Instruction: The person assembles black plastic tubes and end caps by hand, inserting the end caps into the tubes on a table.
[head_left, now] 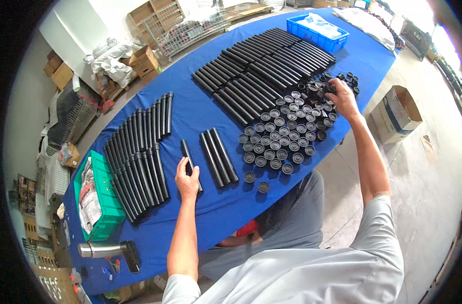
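Observation:
My left hand (pixel 187 183) is closed around a single black tube (pixel 185 147) lying on the blue cloth, with the tube passing between thumb and fingers. Three more black tubes (pixel 218 157) lie side by side just right of it. Over at the far right, my right hand (pixel 345 99) reaches into a heap of round black caps (pixel 284 134), its fingertips pinched on a dark cap (pixel 332 88) that is partly hidden. Most caps lie flat with ringed faces up; those by the right hand are piled and tipped.
Rows of black tubes (pixel 261 66) lie behind the caps; capped tubes (pixel 139 157) lie at left. A blue crate (pixel 342 44) stands far back, a green crate (pixel 109 215) at the left edge. Near it are a silver flask (pixel 100 250) and phone (pixel 131 257). A cardboard box (pixel 393 121) stands on the floor.

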The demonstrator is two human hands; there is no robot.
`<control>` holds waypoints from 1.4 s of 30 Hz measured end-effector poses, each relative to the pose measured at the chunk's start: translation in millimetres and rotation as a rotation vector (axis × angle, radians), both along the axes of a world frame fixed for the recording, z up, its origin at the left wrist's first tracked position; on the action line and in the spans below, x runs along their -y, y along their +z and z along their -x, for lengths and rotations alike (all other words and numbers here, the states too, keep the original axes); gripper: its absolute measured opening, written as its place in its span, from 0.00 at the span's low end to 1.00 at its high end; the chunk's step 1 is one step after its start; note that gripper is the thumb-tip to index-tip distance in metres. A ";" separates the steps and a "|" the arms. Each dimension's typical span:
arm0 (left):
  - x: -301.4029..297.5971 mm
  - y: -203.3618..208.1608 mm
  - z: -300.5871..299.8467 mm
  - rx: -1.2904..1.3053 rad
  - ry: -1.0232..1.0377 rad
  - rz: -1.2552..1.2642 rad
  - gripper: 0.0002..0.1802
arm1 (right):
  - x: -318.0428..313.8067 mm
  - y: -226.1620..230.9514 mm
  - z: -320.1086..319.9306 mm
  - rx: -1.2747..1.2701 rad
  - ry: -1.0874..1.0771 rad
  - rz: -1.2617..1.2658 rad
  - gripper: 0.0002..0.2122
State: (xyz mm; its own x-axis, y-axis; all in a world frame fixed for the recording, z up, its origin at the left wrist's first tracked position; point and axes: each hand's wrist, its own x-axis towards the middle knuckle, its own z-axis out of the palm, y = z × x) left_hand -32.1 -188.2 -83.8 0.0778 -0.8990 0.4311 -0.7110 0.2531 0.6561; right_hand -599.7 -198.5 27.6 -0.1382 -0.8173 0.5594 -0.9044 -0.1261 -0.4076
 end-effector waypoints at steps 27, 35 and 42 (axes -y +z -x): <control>-1.7 6.7 3.5 0.021 -0.002 -0.007 0.26 | -51.9 -77.1 48.5 0.113 -0.243 -0.330 0.27; -5.2 2.6 -9.7 0.017 0.024 -0.011 0.25 | -45.6 -72.6 51.4 -0.033 -0.363 -0.376 0.19; -1.7 9.0 5.7 -0.007 -0.022 0.010 0.26 | -23.8 -101.6 99.0 -0.029 -0.306 -0.239 0.24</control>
State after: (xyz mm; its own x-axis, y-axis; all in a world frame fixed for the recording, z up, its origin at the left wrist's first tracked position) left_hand -37.8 -186.4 -74.8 0.0608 -0.8959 0.4400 -0.7007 0.2756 0.6581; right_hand -698.7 -174.7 -74.0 -0.3828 -0.8484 0.3657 -0.8970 0.2466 -0.3669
